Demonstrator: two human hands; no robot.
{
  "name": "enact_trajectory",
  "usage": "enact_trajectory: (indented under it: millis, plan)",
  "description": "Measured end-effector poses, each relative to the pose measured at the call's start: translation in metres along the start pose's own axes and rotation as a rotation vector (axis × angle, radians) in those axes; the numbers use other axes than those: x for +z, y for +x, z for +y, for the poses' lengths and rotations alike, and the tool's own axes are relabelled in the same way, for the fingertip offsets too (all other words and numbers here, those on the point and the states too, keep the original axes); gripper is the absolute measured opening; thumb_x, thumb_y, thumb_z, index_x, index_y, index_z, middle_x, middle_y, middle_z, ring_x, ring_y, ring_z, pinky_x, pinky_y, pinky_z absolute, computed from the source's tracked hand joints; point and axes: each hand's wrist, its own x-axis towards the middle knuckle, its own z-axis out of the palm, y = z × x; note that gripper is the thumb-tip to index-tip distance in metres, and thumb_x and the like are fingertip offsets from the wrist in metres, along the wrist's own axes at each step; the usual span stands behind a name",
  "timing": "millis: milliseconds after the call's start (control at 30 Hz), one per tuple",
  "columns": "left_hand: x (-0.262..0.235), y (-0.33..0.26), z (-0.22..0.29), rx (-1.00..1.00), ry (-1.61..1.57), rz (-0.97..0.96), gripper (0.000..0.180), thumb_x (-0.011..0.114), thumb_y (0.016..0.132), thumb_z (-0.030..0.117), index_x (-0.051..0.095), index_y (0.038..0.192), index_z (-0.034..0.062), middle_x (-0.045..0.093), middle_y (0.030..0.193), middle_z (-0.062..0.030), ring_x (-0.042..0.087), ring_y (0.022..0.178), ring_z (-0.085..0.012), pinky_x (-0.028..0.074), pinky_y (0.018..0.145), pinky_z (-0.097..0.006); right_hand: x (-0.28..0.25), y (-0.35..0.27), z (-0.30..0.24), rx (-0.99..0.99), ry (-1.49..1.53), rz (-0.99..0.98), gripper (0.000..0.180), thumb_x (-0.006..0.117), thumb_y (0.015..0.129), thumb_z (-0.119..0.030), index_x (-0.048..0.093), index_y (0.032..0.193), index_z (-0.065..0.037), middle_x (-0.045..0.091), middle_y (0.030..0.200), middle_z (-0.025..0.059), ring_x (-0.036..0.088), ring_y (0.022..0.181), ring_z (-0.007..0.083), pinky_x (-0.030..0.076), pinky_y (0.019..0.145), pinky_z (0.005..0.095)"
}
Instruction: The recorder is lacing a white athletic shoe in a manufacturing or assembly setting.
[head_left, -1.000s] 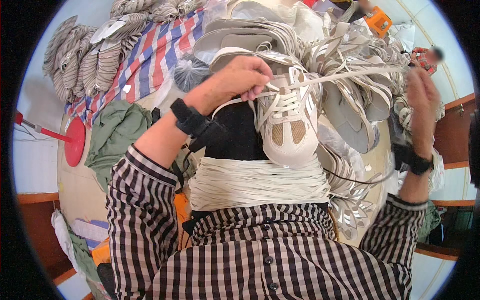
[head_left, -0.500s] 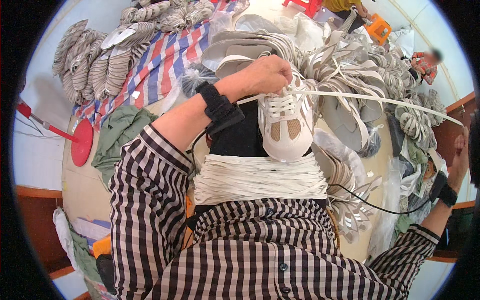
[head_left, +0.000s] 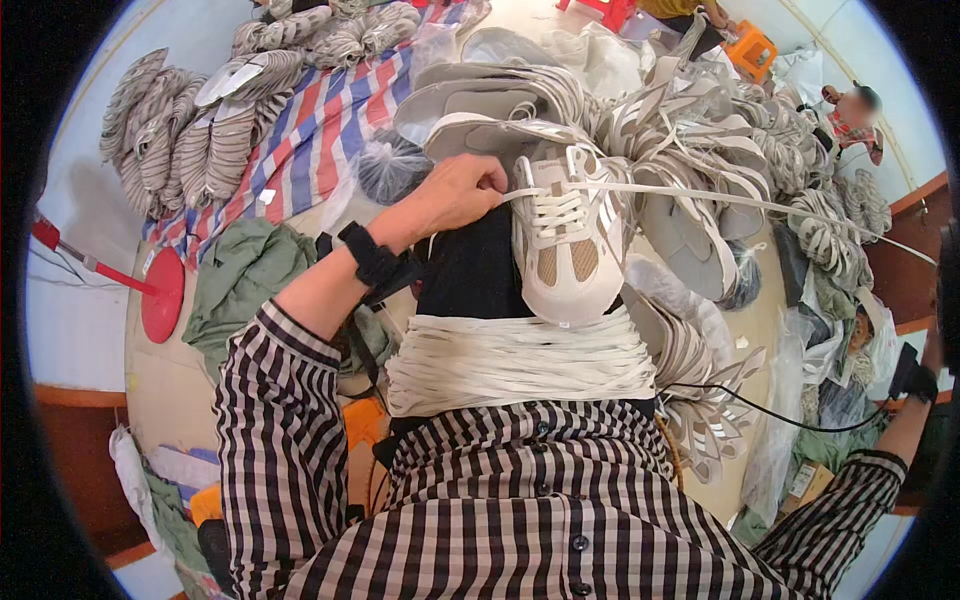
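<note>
A beige and white sneaker upper (head_left: 575,292) with tan mesh lies on black cloth in front of me, toe toward me. A flat cream shoelace (head_left: 700,189) runs through its lower eyelets in several crossings. Just left of the upper, my left hand (head_left: 455,195) is closed on the short side of that lace. The long side stretches taut to the far right, where my right hand (head_left: 934,345) holds it; the dark rim hides most of those fingers. Across my lap lies a thick bundle of cream laces (head_left: 520,362).
Shoe uppers (head_left: 690,235) are piled behind and to the right. Stacked uppers (head_left: 215,150) sit by a striped sheet (head_left: 330,115) at far left. Green cloth (head_left: 250,275) and a red round base (head_left: 163,295) lie left. A person (head_left: 855,125) sits at back right near an orange stool (head_left: 750,50).
My left hand has moved left and toward me, from above the upper's opening to beside it, drawing the lace out. My right hand has gone farther right into the rim.
</note>
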Motion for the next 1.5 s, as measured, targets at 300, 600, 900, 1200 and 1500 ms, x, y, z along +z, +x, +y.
enact_trajectory:
  millis: [300,600,900,1200,1500]
  plan:
    - [-0.009,-0.019,-0.015,-0.091,-0.102,-0.059,0.013,0.061,0.081,0.007,0.065,0.089,-0.0031,0.065,0.071,-0.0088,0.061,0.063,-0.0154,0.049,0.059,-0.031,0.194,-0.091,-0.181,-0.283,0.199,-0.432,0.034,0.060,0.094,-0.015,0.059,0.126,-0.004,0.067,0.119,0.0101,0.063,0.103,0.0173,0.048,0.086,0.0292]
    - [-0.046,-0.050,-0.035,-0.201,-0.292,0.011,0.010,0.064,0.085,0.008,0.063,0.091,-0.0002,0.060,0.073,-0.0014,0.058,0.068,-0.0095,0.047,0.061,-0.026,0.339,-0.218,-0.292,-0.847,-0.263,-0.794,0.029,0.058,0.080,-0.002,0.049,0.108,0.001,0.063,0.091,0.0189,0.067,0.077,0.0364,0.053,0.061,0.0460]
    - [-0.018,-0.072,-0.050,0.243,0.374,0.255,0.015,0.063,0.085,0.007,0.059,0.098,0.0015,0.059,0.079,-0.0161,0.059,0.072,-0.0337,0.046,0.066,-0.040,0.314,-0.198,-0.278,-0.944,-0.311,-0.603,0.012,0.058,0.081,-0.006,0.054,0.093,-0.005,0.061,0.082,0.0123,0.065,0.073,0.0304,0.050,0.060,0.0420]
    - [-0.026,-0.098,-0.068,0.186,0.738,0.188,0.017,0.056,0.078,-0.001,0.052,0.094,0.0008,0.061,0.077,-0.0157,0.062,0.079,-0.0357,0.047,0.067,-0.046,0.272,-0.165,-0.257,-0.919,-0.523,-0.421,0.008,0.057,0.081,-0.003,0.052,0.088,-0.005,0.060,0.078,0.0112,0.064,0.077,0.0297,0.051,0.064,0.0414]
    - [-0.018,-0.108,-0.113,0.016,0.817,0.154,0.013,0.053,0.081,0.004,0.054,0.094,0.0034,0.062,0.072,-0.0188,0.063,0.072,-0.0403,0.047,0.061,-0.050,0.255,-0.160,-0.222,-0.799,-0.596,-0.403,0.008,0.054,0.082,-0.002,0.051,0.089,-0.005,0.062,0.076,0.0142,0.065,0.074,0.0342,0.050,0.061,0.0466]
